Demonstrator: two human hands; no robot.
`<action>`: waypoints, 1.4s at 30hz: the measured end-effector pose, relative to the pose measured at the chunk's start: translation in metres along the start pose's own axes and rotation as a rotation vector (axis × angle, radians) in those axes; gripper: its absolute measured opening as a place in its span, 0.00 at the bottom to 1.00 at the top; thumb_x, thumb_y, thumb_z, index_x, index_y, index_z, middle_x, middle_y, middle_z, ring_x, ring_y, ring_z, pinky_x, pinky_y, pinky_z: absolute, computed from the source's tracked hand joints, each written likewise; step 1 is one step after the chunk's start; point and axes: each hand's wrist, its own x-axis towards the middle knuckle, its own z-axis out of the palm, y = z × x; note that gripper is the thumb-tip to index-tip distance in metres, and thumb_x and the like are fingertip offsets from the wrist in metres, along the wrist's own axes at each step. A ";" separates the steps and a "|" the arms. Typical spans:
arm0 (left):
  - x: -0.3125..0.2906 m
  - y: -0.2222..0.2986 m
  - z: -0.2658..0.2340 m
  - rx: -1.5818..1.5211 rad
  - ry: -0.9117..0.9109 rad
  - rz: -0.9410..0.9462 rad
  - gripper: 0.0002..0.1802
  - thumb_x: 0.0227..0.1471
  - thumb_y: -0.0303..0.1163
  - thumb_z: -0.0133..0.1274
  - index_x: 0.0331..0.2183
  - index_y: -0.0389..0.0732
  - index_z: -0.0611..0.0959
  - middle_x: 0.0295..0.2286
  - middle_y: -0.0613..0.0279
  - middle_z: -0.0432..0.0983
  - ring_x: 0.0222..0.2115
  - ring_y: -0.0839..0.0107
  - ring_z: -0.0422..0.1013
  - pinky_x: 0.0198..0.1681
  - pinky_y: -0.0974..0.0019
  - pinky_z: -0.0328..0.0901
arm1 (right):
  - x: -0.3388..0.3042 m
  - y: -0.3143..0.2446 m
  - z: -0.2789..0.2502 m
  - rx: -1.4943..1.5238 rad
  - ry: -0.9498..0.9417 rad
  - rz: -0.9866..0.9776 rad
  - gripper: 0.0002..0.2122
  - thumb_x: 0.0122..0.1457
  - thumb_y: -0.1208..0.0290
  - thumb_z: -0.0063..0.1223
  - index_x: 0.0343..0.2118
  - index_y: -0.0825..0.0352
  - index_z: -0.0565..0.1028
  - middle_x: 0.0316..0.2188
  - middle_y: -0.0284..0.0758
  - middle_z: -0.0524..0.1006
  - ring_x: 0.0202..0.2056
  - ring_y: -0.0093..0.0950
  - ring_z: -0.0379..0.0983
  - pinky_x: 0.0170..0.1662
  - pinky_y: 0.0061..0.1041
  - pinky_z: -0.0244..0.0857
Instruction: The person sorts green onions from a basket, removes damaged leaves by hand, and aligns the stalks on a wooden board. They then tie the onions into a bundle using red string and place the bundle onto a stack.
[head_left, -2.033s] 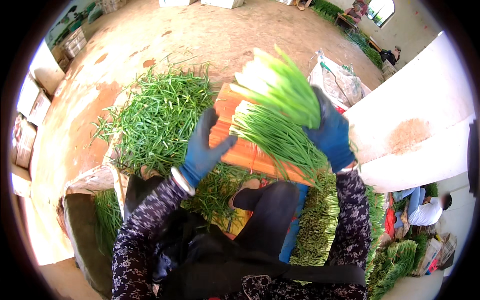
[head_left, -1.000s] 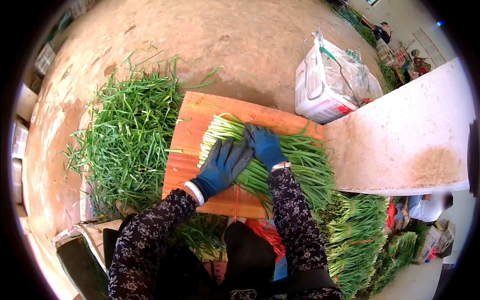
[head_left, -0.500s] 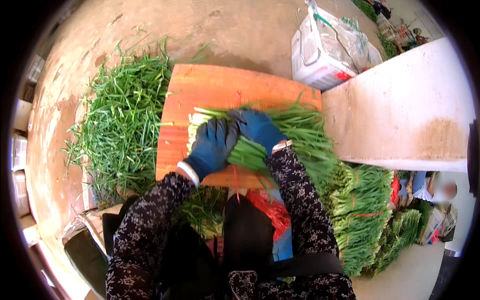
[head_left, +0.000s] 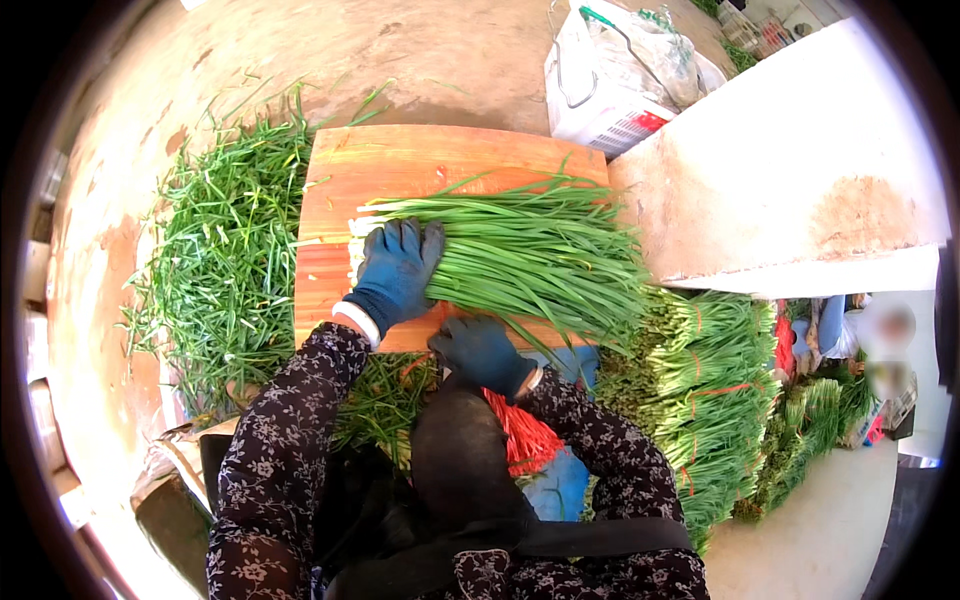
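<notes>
A loose bunch of garlic chives lies across the wooden board, its pale cut ends to the left and its green leaves trailing past the right edge. My left hand, in a blue and dark glove, clasps the bunch near the pale ends, fingers over the top. At the board's near edge, just below the bunch, is my gloved right hand. Its fingers are curled in, and whatever they may hold is hidden. Red ties lie in a heap close under that hand.
A pile of loose green leaves covers the floor left of the board. Tied chive bundles are stacked at the right. A pale slab and a white crate with plastic bags stand beyond. Another person sits far right.
My right hand has left the top of the bunch and come down toward me to the board's near edge. The left hand stays on the chives, which now lie spread out more fully in view.
</notes>
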 end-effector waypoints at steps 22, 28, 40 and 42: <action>0.031 -0.020 -0.053 -0.324 -0.305 0.078 0.42 0.41 0.48 0.61 0.54 0.36 0.69 0.48 0.44 0.70 0.48 0.59 0.69 0.50 0.60 0.64 | 0.067 0.069 -0.028 0.071 0.299 0.331 0.14 0.54 0.60 0.56 0.39 0.62 0.76 0.45 0.35 0.75 0.48 0.37 0.69 0.58 0.41 0.55; 0.091 -0.055 -0.006 -1.233 0.135 -0.382 0.08 0.51 0.29 0.51 0.32 0.36 0.80 0.21 0.63 0.74 0.22 0.78 0.70 0.25 0.69 0.64 | 0.077 0.056 -0.022 0.124 0.295 0.360 0.14 0.51 0.58 0.58 0.35 0.63 0.77 0.45 0.33 0.75 0.47 0.36 0.70 0.58 0.41 0.55; 0.143 -0.041 0.042 -0.441 -0.132 -0.345 0.22 0.44 0.46 0.55 0.30 0.34 0.84 0.32 0.42 0.78 0.36 0.47 0.74 0.41 0.52 0.68 | 0.065 0.058 -0.023 0.195 0.357 0.334 0.17 0.51 0.55 0.58 0.35 0.64 0.78 0.46 0.38 0.74 0.49 0.38 0.68 0.62 0.43 0.50; 0.141 -0.044 0.049 -0.500 -0.093 -0.378 0.21 0.42 0.43 0.56 0.30 0.33 0.84 0.30 0.42 0.78 0.35 0.45 0.74 0.40 0.52 0.68 | 0.068 0.058 -0.021 0.176 0.354 0.323 0.15 0.51 0.57 0.58 0.33 0.64 0.79 0.45 0.36 0.74 0.50 0.38 0.68 0.62 0.43 0.51</action>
